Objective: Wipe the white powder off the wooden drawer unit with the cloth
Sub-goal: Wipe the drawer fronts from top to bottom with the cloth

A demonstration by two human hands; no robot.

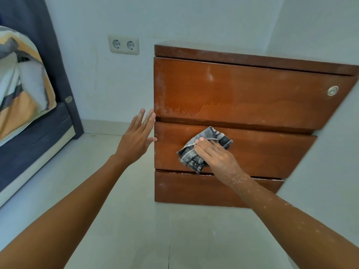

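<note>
The soft cloth [204, 148] is being pressed flat by the right hand [215, 156], fingers extended, probably crumpling easily; the left hand [136, 138] is being held open, empty, beside the drawer unit [252, 90].

Soft even daylight, wide-angle edge distortion

A home bedroom: bed [29, 136] with pillow [21, 78], wooden drawer unit [252, 98], wall socket [123, 44].

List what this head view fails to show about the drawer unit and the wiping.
- Top of the drawer unit: seen edge-on, so powder there is unknowable.
- Middle drawer beneath the cloth and right hand: covered.
- Unit's right side: hidden by the wall.
- Round fitting on the top drawer: too small to identify.
</note>
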